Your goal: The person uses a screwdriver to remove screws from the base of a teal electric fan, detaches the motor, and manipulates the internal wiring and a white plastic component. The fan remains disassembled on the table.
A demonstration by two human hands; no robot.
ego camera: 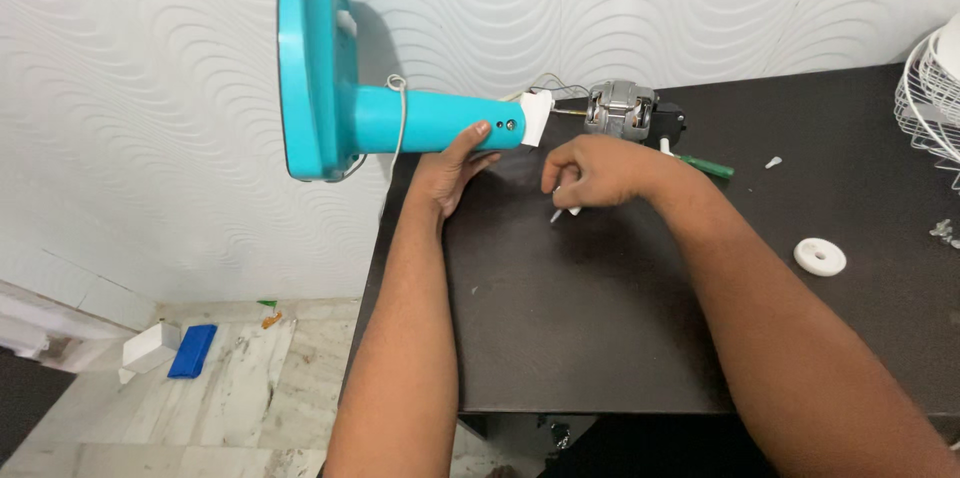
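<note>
Both forearms reach forward over the dark table (600,338). The left hand (452,166) stretches past the table's left edge, palm up under the teal fan stand (400,118), thumb on top near the column's end; its fingers curl around the column and hold it level in the air, the flat base turned on edge toward the wall. A white cord (401,118) hangs across the column, and a white connector block (536,118) sits at its end, joined by thin wires to a metal fan motor (622,108) lying on the table.

The right hand (600,170) rests knuckles up on the tabletop, just in front of the motor, fingers pinched shut on a small white part (558,215) whose tip pokes out below.

A green-handled screwdriver (708,166) lies behind the right wrist. A white round cap (820,257) sits well to the right, and a white wire fan grille (930,98) stands at the right edge. On the floor lie a blue box (191,350) and a white box (150,346).
</note>
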